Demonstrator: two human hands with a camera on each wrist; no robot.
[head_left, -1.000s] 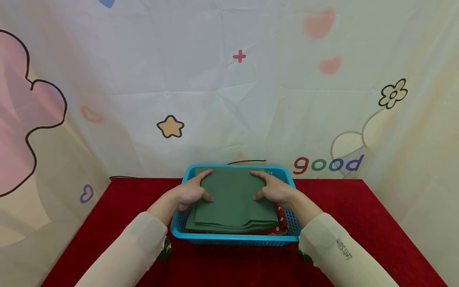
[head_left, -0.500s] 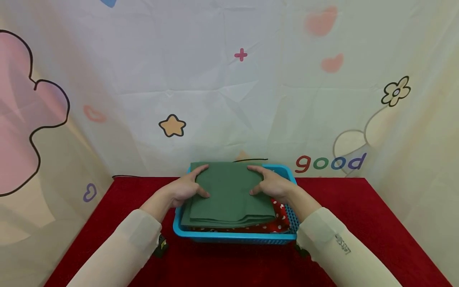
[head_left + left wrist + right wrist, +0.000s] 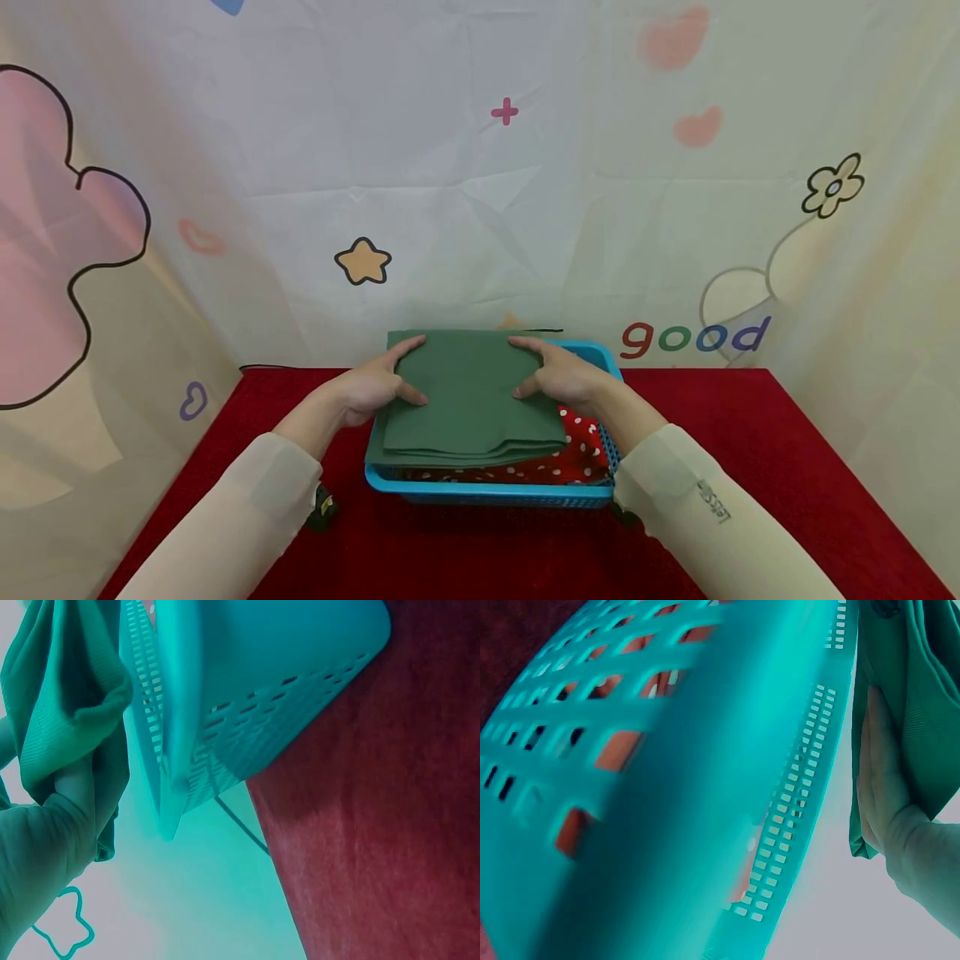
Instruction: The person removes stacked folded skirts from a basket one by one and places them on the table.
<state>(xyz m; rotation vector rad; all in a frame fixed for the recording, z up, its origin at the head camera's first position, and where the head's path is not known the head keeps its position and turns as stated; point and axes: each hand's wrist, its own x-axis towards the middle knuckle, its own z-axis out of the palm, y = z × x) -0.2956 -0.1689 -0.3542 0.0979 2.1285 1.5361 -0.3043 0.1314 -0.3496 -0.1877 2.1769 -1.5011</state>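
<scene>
A folded green cloth (image 3: 468,392) in several layers hangs level over the blue plastic basket (image 3: 495,492), gripped at its two sides. My left hand (image 3: 367,390) holds the left side, thumb on top; in the left wrist view the left hand (image 3: 52,840) has fingers tucked among the folds, beside and above the basket rim. On the opposite side my right hand (image 3: 566,382) grips the cloth with its thumb on top and other fingers underneath. The right wrist view shows those fingers (image 3: 885,765) lying along the cloth's underside. Below, a red cloth with white dots (image 3: 585,446) lies in the basket.
The basket stands on a table with a red cover (image 3: 697,467), near its back edge. Behind it hangs a pale printed curtain (image 3: 450,208). Dark wrist straps (image 3: 322,508) show under the sleeves.
Both hands have lifted the green cloth up from the basket and shifted it a little left. More of the red dotted cloth below is now uncovered.
</scene>
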